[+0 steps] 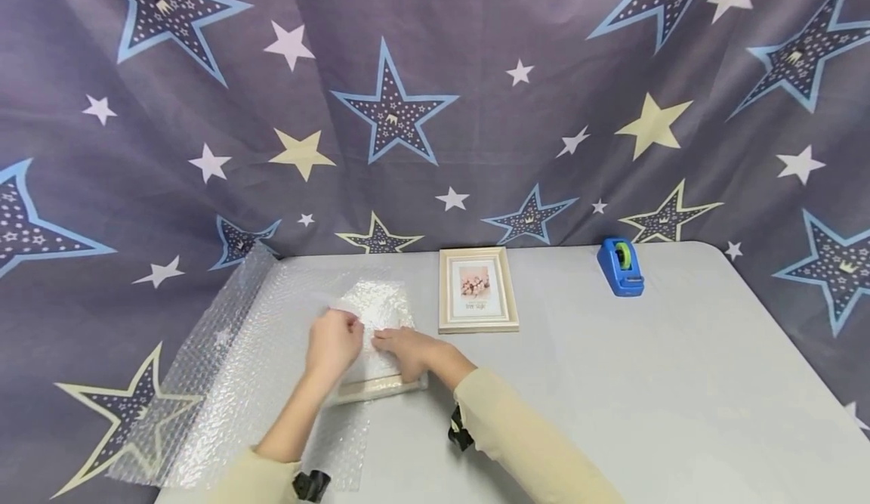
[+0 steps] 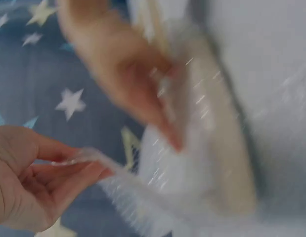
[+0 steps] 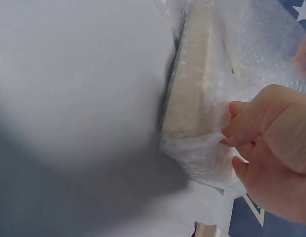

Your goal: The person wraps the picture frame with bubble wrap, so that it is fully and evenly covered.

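A cream picture frame [image 3: 190, 94] lies flat under clear bubble wrap [image 1: 268, 338], its near edge showing through the film. My left hand [image 1: 334, 344], on the left of the bundle, pinches an edge of the wrap between thumb and fingers; the left wrist view shows this left hand [image 2: 49, 182] holding the sheet raised. Over the bundle's right side lies my right hand [image 1: 411, 351]. In the right wrist view, the fingers of that right hand [image 3: 274, 143] are bent and pinch a fold of wrap at the frame's end. Motion blurs the left wrist view.
A second cream picture frame [image 1: 478, 290] with a pink flower print lies behind and right of the bundle. A blue tape dispenser [image 1: 620, 266] stands at the back right of the white table [image 1: 652, 383]. Star-patterned cloth [image 1: 489, 126] hangs behind; loose wrap overhangs the left table edge.
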A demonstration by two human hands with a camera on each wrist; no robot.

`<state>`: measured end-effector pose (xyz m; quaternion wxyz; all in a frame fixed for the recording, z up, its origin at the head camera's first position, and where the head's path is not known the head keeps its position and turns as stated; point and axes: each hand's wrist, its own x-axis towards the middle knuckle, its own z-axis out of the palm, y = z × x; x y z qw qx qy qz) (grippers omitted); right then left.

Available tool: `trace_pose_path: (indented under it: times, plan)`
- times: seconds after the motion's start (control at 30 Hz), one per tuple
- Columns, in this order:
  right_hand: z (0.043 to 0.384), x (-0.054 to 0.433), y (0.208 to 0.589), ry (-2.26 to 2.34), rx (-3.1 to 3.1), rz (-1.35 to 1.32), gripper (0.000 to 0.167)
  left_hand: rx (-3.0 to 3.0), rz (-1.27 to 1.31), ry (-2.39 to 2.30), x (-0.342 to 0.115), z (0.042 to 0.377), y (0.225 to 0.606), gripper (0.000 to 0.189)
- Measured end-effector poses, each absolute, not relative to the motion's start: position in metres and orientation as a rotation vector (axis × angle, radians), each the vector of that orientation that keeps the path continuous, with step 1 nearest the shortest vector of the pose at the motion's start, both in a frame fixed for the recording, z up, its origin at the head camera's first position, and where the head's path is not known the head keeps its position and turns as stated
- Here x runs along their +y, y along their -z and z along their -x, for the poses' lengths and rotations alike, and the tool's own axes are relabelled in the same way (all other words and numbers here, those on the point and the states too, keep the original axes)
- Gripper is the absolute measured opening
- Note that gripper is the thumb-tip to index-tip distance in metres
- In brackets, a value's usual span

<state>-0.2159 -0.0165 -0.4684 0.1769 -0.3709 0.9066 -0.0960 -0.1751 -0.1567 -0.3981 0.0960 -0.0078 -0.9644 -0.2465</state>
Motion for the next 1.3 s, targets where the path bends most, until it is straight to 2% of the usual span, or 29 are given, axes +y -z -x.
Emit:
trace_pose_path:
  times: [0.2,0.47,0.6,0.83,1.1,1.3]
  plan:
    - [0.217,-0.012,0.472,0.47,2.543,1.037,0.095,-2.839,0.028,0.608,-0.133,0.176,0.432,0.016]
    - [0.219,-0.009,0.476,0.563,2.504,1.008,0.094,-2.707,0.066,0.849,-0.146,0.177,0.466,0.015]
    - [0.219,-0.008,0.478,0.537,2.508,1.037,0.095,-2.68,0.1,1.065,-0.156,0.181,0.473,0.013]
    - [0.22,-0.005,0.481,0.533,2.484,1.018,0.102,-2.627,-0.076,1.477,-0.169,0.185,0.48,0.015]
    - [0.219,-0.004,0.481,0.625,2.504,0.986,0.109,-2.68,-0.157,1.471,-0.177,0.186,0.486,0.023]
    - [0.218,0.0,0.483,0.812,2.526,0.959,0.104,-2.84,0.016,1.328,-0.175,0.174,0.489,0.028]
